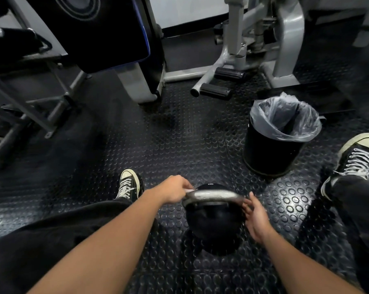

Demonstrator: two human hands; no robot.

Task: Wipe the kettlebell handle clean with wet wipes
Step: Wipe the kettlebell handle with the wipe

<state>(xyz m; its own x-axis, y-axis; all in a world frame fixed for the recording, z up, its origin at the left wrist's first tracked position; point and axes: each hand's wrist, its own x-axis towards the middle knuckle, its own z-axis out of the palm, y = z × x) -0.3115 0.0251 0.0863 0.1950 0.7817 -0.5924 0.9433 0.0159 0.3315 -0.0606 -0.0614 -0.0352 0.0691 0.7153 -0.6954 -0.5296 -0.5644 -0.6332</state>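
Studded black rubber floor (pixel 179 132) underfoot, spread all around the kettlebell. Far beyond the kettlebell and to its left, a black padded gym machine (pixel 98 28) on a grey frame; far beyond and slightly right, a grey metal machine (pixel 285 39) with two black foot rollers (pixel 216 91) low to the floor. Black trousered legs (pixel 52 240) to either side of the kettlebell, a black-and-white lace-up sneaker (pixel 129 185) just left of it and another sneaker (pixel 358 158) well to its right. Beyond the kettlebell and to the right, a round black waste bin (pixel 270 151) lined with a clear plastic bag (pixel 285 119).

Black kettlebell (pixel 213 228) stood on the floor between the legs, low in the middle of the view, its grey handle (pixel 213 197) on top, lying across. White wet wipe (pixel 211 194) stretched along the top of the handle. Left hand (pixel 175 189) at the left end of the handle, grip closed, fingers pinched on the end of the wipe. Right hand (pixel 254 217) at the right end of the handle, fingers touching it; whether they held the wipe there, not possible to tell through blur.
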